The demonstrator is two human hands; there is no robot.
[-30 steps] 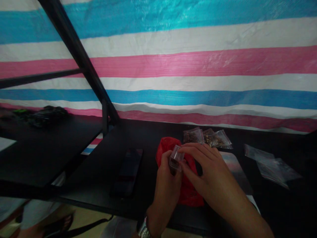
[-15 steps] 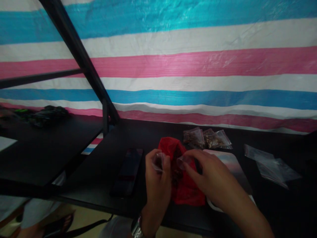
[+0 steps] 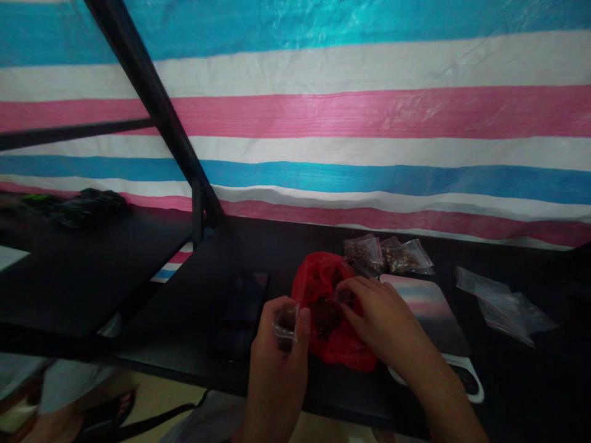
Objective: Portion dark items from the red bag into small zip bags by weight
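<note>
A red plastic bag (image 3: 318,283) lies open on the black table (image 3: 258,246), with dark bits inside it. My left hand (image 3: 277,351) is closed around a small clear plastic bag (image 3: 285,323) just left of the red bag. My right hand (image 3: 383,320) reaches into the red bag's mouth with its fingers pinched together; what they hold is hidden among the dark contents.
Two small filled clear bags (image 3: 388,255) lie behind the red bag. A flat scale with a shiny plate (image 3: 429,307) sits to the right, and empty clear bags (image 3: 503,301) farther right. A dark phone (image 3: 242,307) lies left. A black frame post (image 3: 198,209) stands at the table's corner.
My two hands held a small clear cup together over the red bag, then drew apart. The left hand dropped lower and left with a clear bag; the right went into the red bag.
</note>
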